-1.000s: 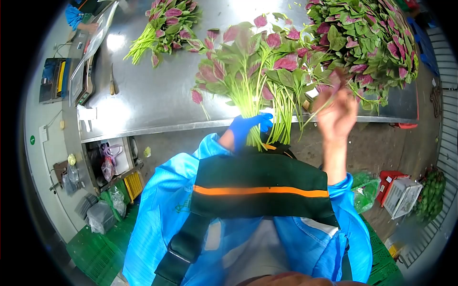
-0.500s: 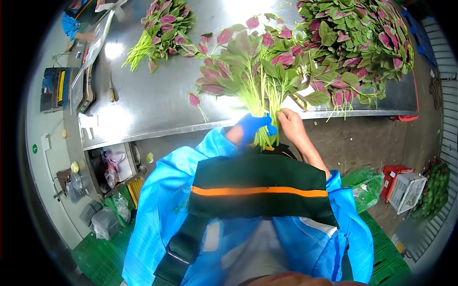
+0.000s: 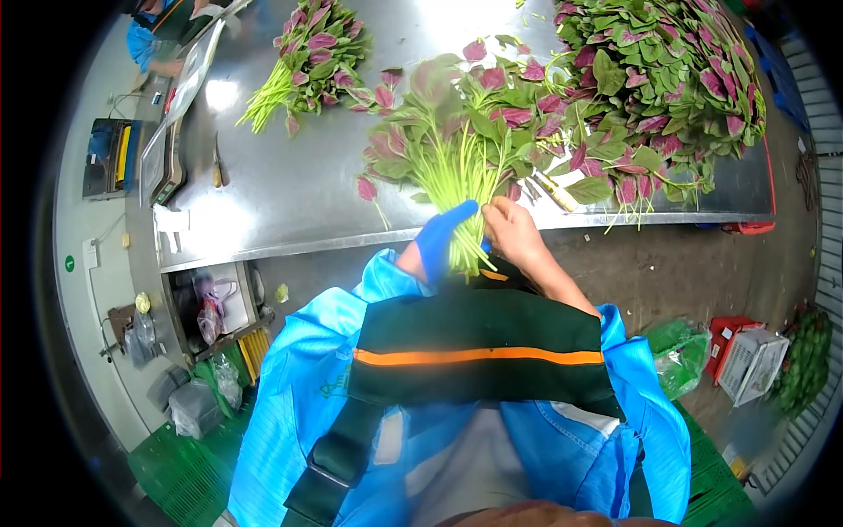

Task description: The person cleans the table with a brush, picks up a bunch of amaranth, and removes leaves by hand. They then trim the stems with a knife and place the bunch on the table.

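A bunch of red amaranth point(image 3: 458, 167), green leaves with purple centres, stands leaves-up over the front edge of the steel table. My left hand point(image 3: 442, 235), in a blue glove, is closed around its pale green stems. At the right side of those stems is my bare right hand point(image 3: 514, 230), its fingers pinched together against them; exactly which stems they grip is partly hidden. Just beyond the right hand, a knife-like tool with a yellowish handle point(image 3: 557, 191) lies on the table. A loose amaranth sprig point(image 3: 369, 195) lies left of the bunch.
A large amaranth heap point(image 3: 659, 79) covers the right of the steel table point(image 3: 290, 202). Another bunch point(image 3: 312, 66) lies back left, near a thin tool point(image 3: 218, 167). A scale point(image 3: 171, 158) stands at the left edge. Another person's blue sleeve point(image 3: 140, 44) shows upper left. Crates point(image 3: 751, 364) stand right.
The stems, split into two groups earlier, now form one bunch in my left hand. My right hand has moved slightly left and up against them. The view has shifted a little.
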